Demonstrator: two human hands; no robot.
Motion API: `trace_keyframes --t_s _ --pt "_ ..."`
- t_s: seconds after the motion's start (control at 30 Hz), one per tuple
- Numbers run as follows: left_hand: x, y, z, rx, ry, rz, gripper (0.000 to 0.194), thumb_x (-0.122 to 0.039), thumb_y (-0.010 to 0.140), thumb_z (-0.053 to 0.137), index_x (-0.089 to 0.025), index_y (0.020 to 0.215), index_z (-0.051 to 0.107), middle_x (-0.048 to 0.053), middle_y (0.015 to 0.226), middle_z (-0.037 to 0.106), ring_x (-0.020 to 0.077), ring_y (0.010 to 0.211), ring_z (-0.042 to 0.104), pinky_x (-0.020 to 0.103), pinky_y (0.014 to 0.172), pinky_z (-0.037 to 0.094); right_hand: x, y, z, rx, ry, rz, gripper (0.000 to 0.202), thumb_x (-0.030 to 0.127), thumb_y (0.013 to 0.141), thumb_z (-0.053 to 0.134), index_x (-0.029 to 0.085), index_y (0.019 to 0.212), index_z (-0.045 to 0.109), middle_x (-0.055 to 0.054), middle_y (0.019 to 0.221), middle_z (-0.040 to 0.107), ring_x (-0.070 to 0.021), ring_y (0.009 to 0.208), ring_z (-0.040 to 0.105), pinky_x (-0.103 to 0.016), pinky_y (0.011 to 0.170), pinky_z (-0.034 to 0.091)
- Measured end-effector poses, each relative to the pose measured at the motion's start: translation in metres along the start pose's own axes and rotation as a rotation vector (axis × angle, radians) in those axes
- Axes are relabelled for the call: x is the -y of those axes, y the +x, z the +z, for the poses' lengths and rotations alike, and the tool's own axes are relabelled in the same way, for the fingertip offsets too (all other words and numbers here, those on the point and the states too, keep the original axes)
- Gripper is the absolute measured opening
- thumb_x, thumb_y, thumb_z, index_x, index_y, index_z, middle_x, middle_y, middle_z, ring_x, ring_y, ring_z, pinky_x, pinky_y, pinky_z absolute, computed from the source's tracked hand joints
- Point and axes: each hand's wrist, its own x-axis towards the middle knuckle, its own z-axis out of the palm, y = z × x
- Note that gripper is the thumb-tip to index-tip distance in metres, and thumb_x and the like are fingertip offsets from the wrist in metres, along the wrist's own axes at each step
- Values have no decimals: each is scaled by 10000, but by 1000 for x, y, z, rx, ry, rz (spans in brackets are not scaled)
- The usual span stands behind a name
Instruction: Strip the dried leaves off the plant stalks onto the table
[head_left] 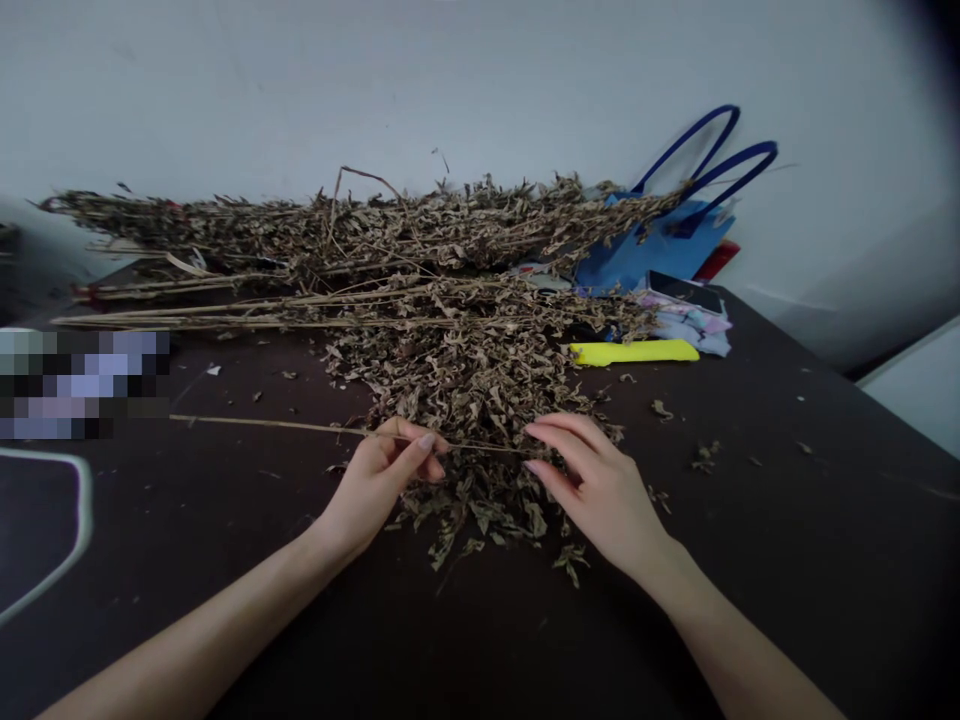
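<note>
Between the thumb and fingers of my left hand [386,475] is a long, thin dried stalk [259,424], its bare end pointing left. The stalk runs on rightward past my left hand toward my right hand [592,485]. My right hand's thumb and fingers are apart beside the stalk's thin right end, and I see nothing gripped there. Under and behind both hands lies a loose heap of dried, curled leaves [472,385]. Several longer dried stalks [247,315] stretch across just behind the heap.
A thick bundle of dried leafy stems [262,232] lies along the wall. At the right are a blue bag [637,250] with dark handles, a phone [684,290] on a cloth [701,328] and a yellow object [637,351]. A pale cord [84,500] curves at the left of the dark table [750,560].
</note>
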Motion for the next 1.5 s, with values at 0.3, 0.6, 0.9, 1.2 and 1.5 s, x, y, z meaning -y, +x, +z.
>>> trace_keyframes --t_s 0.3,0.6,0.9,1.2,1.5 --pt "-14 -14 9 134 247 55 194 -266 862 513 -141 757 618 39 736 603 129 668 583 253 667 454 19 -9 6 49 4 -196 237 215 893 471 194 1102 581 -56 1044 623 -129 881 609 -232 727 508" --pt "-13 -12 7 72 163 50 130 -254 843 542 -145 784 582 31 736 626 115 631 581 236 632 461 13 -10 10 98 -9 -168 234 208 916 411 182 1059 595 -53 874 636 -128 730 600 -252 658 483" --pt "-11 -9 5 35 147 64 128 -256 830 563 -147 768 586 32 731 639 109 615 573 225 617 456 15 -7 10 95 51 -96 235 175 905 395 171 972 620 -42 756 575 -127 677 535 -251 630 420" --pt "-14 -12 7 66 174 66 135 -255 837 553 -150 763 599 36 722 643 121 620 571 237 628 451 15 -9 11 65 101 -113 230 189 913 399 184 945 627 -37 805 634 -116 702 579 -235 658 440" --pt "-11 -18 13 206 251 73 204 -271 847 530 -141 713 612 28 734 557 118 624 571 233 609 465 21 -13 13 113 -40 -170 289 349 896 462 186 1106 574 -57 919 637 -128 727 604 -241 650 475"
